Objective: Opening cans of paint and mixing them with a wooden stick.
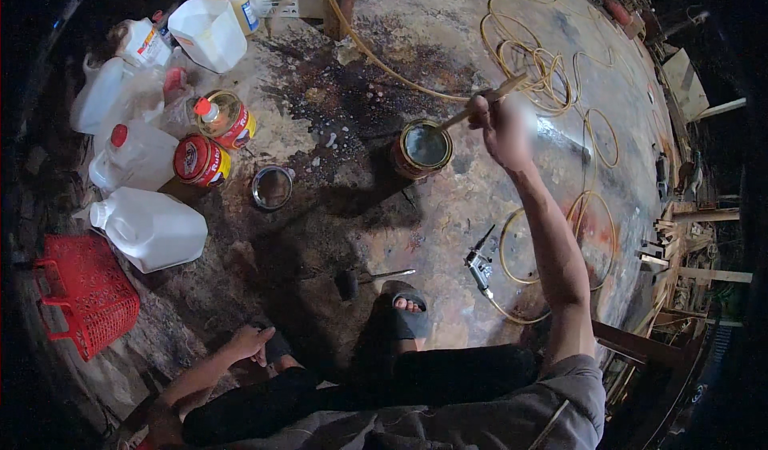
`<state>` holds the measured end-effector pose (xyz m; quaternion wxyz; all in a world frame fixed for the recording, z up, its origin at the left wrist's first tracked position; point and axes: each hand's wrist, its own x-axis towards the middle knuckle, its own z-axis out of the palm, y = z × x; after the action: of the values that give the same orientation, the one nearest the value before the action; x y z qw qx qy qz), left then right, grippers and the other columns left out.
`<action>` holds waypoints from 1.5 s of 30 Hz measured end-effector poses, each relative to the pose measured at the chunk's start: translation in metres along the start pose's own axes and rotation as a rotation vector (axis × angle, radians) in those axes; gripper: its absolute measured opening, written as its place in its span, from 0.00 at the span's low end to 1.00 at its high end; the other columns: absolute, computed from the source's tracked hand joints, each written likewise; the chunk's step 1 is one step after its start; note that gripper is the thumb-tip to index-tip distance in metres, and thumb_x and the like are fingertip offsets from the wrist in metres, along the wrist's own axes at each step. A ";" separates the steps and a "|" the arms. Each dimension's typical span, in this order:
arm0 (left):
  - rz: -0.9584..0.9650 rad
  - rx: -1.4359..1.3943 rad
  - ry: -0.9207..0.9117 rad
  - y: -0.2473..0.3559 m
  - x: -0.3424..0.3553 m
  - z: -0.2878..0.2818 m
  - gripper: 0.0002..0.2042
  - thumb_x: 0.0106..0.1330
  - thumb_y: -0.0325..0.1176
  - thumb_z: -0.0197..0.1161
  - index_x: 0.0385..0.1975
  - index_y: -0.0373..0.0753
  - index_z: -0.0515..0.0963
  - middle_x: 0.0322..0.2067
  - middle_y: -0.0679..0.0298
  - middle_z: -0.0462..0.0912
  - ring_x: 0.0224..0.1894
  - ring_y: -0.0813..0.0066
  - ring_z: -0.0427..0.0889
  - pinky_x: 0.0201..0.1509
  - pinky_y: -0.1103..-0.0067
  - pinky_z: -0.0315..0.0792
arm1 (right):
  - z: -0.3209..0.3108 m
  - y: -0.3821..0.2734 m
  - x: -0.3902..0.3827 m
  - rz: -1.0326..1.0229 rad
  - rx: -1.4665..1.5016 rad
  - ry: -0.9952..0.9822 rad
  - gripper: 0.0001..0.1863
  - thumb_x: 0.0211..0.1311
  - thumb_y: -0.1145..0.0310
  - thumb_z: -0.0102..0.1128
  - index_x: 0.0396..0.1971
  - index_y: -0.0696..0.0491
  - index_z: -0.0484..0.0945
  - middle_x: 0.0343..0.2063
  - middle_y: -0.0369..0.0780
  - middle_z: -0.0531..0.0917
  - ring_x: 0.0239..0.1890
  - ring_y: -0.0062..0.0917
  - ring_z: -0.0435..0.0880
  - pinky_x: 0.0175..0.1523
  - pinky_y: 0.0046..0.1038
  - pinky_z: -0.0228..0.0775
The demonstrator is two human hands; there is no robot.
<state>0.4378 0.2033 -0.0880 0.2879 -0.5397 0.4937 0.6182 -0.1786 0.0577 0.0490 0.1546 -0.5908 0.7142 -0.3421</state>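
My right hand (500, 126) is closed around a wooden stick (458, 120). The stick's lower end slants into an open metal can (424, 150) on the stained floor, where a pale greyish-green liquid shows. The stick's other end juts out past my fist to the upper right. Down by my left foot, my left hand (250, 343) hangs loosely with slightly bent fingers and nothing visible in it. A round metal lid (272, 188) lies on the floor left of the can. Nearer my feet is a screwdriver-like tool (376, 276) with a dark handle.
Two red-and-yellow cans (202, 160), white plastic jugs (152, 230) and a cut-open white container (210, 34) stand at the left. A red basket (92, 298) is nearer me. A spray gun (480, 268) with a yellow hose (538, 70) lies right. Wood scraps (676, 234) line the right edge.
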 end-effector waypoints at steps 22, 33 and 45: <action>0.052 0.106 0.016 0.000 0.002 -0.002 0.36 0.74 0.56 0.45 0.10 0.33 0.78 0.13 0.57 0.81 0.22 0.65 0.85 0.35 0.69 0.83 | 0.000 -0.007 0.000 0.033 0.068 -0.016 0.20 0.74 0.55 0.52 0.36 0.60 0.78 0.25 0.39 0.84 0.28 0.21 0.84 0.36 0.25 0.76; 0.029 0.079 0.001 0.004 -0.002 -0.003 0.35 0.74 0.56 0.48 0.10 0.34 0.78 0.16 0.59 0.82 0.21 0.66 0.84 0.36 0.69 0.81 | 0.001 -0.009 0.000 0.029 0.087 0.022 0.22 0.74 0.52 0.50 0.34 0.58 0.78 0.23 0.39 0.83 0.29 0.21 0.84 0.36 0.26 0.75; 0.011 0.078 0.038 0.005 -0.001 -0.001 0.32 0.72 0.53 0.54 0.11 0.31 0.78 0.13 0.54 0.80 0.20 0.64 0.84 0.46 0.72 0.82 | -0.001 -0.015 0.002 -0.006 0.042 -0.008 0.17 0.72 0.58 0.53 0.31 0.58 0.76 0.19 0.42 0.82 0.23 0.27 0.83 0.30 0.31 0.73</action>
<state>0.4336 0.2012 -0.0851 0.2958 -0.5371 0.5255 0.5898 -0.1689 0.0553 0.0598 0.1687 -0.5908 0.7046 -0.3551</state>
